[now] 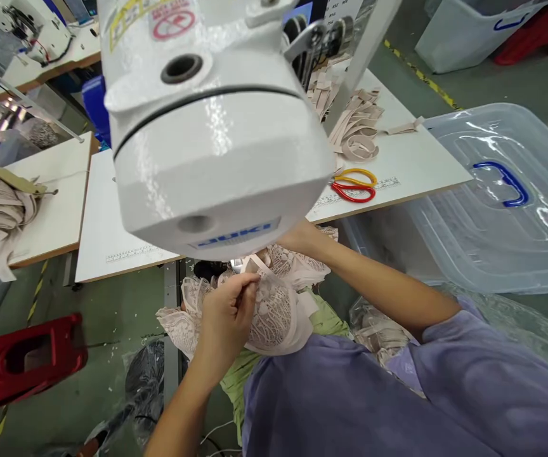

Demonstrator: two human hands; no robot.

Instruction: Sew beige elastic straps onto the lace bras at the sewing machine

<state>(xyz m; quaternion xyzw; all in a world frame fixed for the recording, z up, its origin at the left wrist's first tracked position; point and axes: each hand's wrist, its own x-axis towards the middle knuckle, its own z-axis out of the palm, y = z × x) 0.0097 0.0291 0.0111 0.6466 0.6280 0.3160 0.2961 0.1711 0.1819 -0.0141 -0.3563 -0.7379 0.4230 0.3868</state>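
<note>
So the white tabletop (411, 155) has a messy heap of beige fabric strips (357, 120) toward the back right, plus red-and-yellow scissors (356, 186) lying over a printed ruler (388, 183) along the front edge.

Plain purple top, short loose sleeve, bare forearms

The person wears a muted purple shirt (331, 400), plain across the part in view, its soft cloth creased in shallow folds. The sleeve (474, 355) on the right side is short and wide, looks a lighter lavender where light catches it, and ends near the elbow, leaving the slender forearm (373, 279) below it uncovered. The left forearm (181, 406) is bare as far as it shows. The left hand (229, 308) is ungloved, while the right hand (300, 236) is partly hidden, its wrist bare.
</note>
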